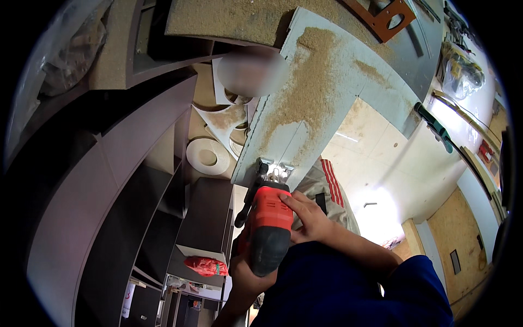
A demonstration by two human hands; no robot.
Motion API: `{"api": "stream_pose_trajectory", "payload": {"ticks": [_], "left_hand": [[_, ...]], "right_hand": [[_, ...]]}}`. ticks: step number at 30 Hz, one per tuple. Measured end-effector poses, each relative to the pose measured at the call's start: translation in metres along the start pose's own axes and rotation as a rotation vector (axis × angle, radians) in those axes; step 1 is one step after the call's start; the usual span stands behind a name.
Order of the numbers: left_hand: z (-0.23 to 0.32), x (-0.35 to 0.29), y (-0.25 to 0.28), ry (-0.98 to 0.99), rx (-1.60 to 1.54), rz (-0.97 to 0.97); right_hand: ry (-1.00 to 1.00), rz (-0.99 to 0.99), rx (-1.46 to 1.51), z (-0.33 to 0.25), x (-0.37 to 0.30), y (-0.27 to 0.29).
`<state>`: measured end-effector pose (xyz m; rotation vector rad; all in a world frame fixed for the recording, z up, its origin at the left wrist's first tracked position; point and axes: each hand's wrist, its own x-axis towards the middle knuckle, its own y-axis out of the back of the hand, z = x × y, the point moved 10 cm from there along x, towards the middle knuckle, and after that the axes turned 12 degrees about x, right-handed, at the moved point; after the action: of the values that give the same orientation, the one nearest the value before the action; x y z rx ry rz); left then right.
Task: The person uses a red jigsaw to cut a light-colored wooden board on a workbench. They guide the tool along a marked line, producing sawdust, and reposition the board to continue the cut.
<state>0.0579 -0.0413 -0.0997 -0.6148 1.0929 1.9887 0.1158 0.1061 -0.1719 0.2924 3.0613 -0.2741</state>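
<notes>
A red and black jigsaw (269,210) sits with its metal base at the near end of a pale grey board (347,82). My left hand (248,280) is wrapped round the jigsaw's rear grip, partly hidden by its body. Against the tool's right side presses my right hand (309,217), its thumb on the red housing. A thick layer of sawdust (310,76) covers the middle of the board, and a thin straight line runs toward the base. The blade's contact with the board is too small to make out. A dark hose or cord hangs at the jigsaw's left.
A green-handled clamp (436,128) is at the board's right corner. White rings (208,156) and curved offcuts lie below on the left. Dark cabinets (204,218) fill the left side, with a red plastic bag (206,266) on one. A brown plate with a hole (384,20) lies at the back.
</notes>
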Motion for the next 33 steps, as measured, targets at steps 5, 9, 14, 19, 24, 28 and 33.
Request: {"api": "stream_pose_trajectory", "payload": {"ticks": [5, 9, 14, 19, 24, 28, 33], "left_hand": [[0.002, 0.001, -0.001, -0.017, 0.013, -0.029], [-0.002, 0.0, -0.002, -0.017, -0.008, -0.013], [0.006, 0.003, 0.001, -0.029, 0.003, -0.027], [0.005, 0.003, 0.001, 0.01, -0.01, -0.033], [0.005, 0.004, 0.003, 0.011, 0.006, -0.033], [0.01, 0.007, 0.004, -0.002, 0.009, -0.031], [0.009, 0.007, 0.003, 0.005, 0.014, -0.024]], "right_hand": [[0.009, 0.01, -0.005, -0.001, 0.002, 0.003], [0.022, 0.026, -0.002, -0.002, 0.003, 0.004], [0.017, 0.028, -0.015, -0.004, 0.004, 0.004], [0.024, 0.043, -0.023, -0.005, 0.005, 0.006], [0.043, 0.065, -0.025, -0.007, 0.007, 0.008], [0.041, 0.059, -0.033, -0.005, 0.007, 0.009], [0.045, 0.059, -0.028, -0.008, 0.009, 0.011]]}}
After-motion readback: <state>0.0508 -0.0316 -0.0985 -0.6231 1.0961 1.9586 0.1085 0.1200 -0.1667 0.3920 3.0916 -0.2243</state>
